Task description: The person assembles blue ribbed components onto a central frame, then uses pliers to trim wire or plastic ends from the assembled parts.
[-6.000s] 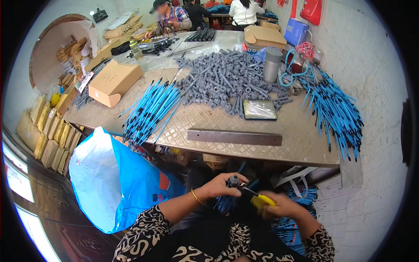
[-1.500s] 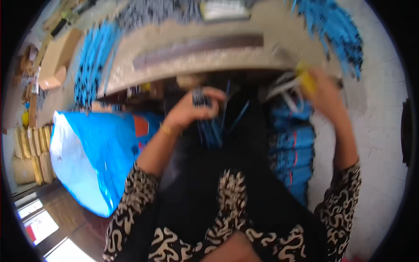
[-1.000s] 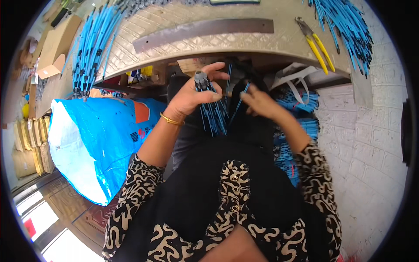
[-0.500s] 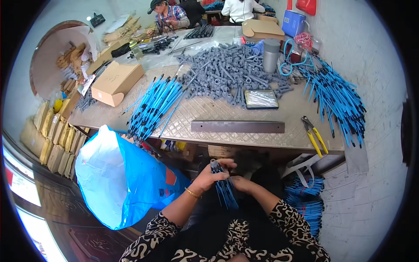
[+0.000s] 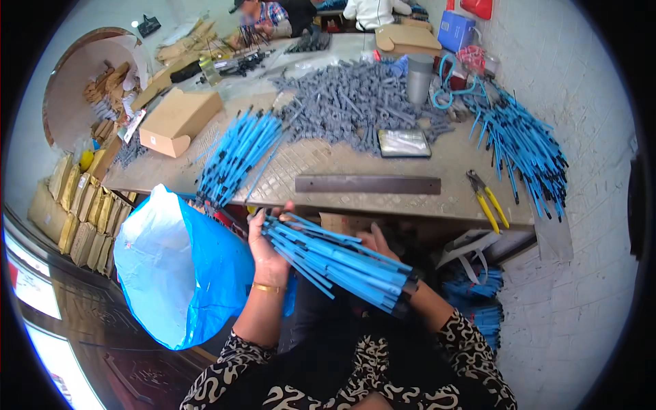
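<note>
A thick bundle of thin blue rods [image 5: 335, 256] with dark ends lies slantwise in front of me, below the table edge. My left hand [image 5: 270, 256] is closed around its upper left end, where grey pieces show between the fingers. Behind the bundle, my right hand [image 5: 380, 244] has its fingers stretched up past the rods, slightly blurred; the rods cover part of the hand and wrist. To the left of my left hand stands a large blue bag [image 5: 212, 273] with a white inside, its mouth wide. More blue rods [image 5: 242, 150] lie at the table's front left.
On the table [image 5: 273, 184] lie a dark metal bar [image 5: 369, 184], yellow-handled pliers [image 5: 487, 201], a flat case [image 5: 404, 143] and a heap of grey plastic parts [image 5: 348, 102]. A cardboard box [image 5: 181, 121] stands left; another rod pile [image 5: 523, 154] lies right. Other people sit beyond.
The rod bundle has come up and turned from nearly upright to slanting across my front. My left hand has moved up and left with it; my right hand has risen behind the rods.
</note>
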Motion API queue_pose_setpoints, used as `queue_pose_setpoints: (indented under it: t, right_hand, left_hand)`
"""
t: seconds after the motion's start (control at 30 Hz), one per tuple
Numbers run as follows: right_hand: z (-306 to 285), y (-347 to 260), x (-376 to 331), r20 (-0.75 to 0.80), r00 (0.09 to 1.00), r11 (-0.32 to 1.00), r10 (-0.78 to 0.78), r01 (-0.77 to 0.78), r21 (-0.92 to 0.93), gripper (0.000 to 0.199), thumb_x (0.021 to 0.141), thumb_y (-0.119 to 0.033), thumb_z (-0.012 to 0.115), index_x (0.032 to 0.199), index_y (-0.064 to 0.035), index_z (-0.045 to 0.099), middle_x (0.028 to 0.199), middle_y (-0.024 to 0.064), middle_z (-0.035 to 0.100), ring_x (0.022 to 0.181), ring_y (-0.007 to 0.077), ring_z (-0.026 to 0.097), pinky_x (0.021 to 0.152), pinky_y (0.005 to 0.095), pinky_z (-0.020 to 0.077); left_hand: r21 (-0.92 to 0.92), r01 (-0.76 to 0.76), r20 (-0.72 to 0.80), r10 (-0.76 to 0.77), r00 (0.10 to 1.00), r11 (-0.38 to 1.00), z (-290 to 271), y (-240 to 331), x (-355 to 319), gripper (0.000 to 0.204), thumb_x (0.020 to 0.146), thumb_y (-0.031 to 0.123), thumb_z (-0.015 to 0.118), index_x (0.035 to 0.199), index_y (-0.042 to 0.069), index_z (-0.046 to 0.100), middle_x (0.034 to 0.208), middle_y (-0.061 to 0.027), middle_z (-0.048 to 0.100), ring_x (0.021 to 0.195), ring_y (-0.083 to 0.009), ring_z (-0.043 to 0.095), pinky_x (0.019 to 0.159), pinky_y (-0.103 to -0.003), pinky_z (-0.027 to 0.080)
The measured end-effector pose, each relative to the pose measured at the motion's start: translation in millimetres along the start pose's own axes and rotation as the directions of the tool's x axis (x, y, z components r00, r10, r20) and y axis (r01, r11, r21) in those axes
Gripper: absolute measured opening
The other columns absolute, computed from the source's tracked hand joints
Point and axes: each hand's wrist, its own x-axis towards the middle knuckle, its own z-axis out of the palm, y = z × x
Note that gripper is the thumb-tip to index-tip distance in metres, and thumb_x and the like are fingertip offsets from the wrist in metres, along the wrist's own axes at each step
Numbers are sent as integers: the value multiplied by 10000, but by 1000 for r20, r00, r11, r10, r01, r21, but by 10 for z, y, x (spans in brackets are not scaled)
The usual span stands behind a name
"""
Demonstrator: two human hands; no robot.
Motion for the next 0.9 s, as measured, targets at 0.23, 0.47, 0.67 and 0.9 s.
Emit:
queue_pose_setpoints:
  t: [0.23,0.47,0.67,0.9]
  right_hand:
    - [73,-285,346,127,992,855,17,-81,512,497,742,-247,701,1172,-97,502,1098,116,535,931,223,556,802,310,474]
    - [91,-411,327,170,880,822,-443,475,-315,336,687,-143,698,991,-68,579,900,86,568,836,194,569,710,296,463]
    - [45,-308,425,400,891,893,-213,344,-291,315,662,-140,729,919,-39,578,863,92,588,804,249,593,699,330,473]
    - [53,-649,499,492,859,987,-143,164,0,361,693,-259,710,949,-43,575,837,85,525,787,210,531,696,312,416]
  left_hand:
    - [152,200,-275,-153,949,968,-996,-705,207,319,800,313,509,937,32,574,967,-151,616,852,-275,586,811,-402,474]
    - [46,251,-216,-235,948,967,-1357,-1034,-95,332,828,325,500,922,16,576,884,-131,621,837,-250,590,783,-343,483]
    - [722,-105,270,-139,953,684,-1053,-496,-29,250,817,224,546,847,-12,623,783,-108,628,736,-191,603,712,-291,488]
    - [852,380,-57,-658,751,360,81,8,-84,145,783,104,608,789,-31,662,749,-74,653,714,-134,608,692,-260,482]
